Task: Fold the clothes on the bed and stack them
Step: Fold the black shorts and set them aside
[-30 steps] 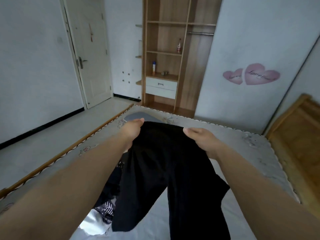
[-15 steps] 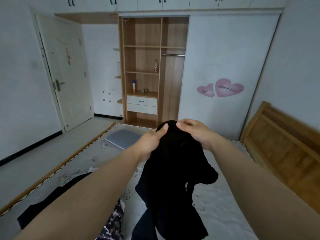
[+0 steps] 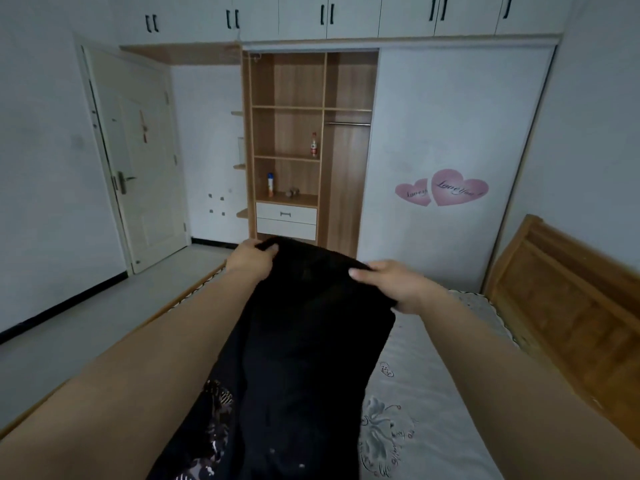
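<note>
- The bed is lying under everything, its pale grey floral sheet showing bare on the right side.
- A black garment is hanging in the air over the bed, stretched between both hands at its top edge and draping down out of view at the bottom; it is looking unfolded, or at most loosely doubled.
- A dark patterned piece of clothing is lying rumpled on the bed at lower left, partly hidden behind the black one, not yet folded.
- The left hand is gripping the garment's top left corner, fingers curled over the cloth.
- The right hand is pinching the top right corner, thumb on the near face.
- No stack is showing here, so the folding seems to be only starting: this piece needs laying flat and folding, and the patterned one is waiting.
</note>
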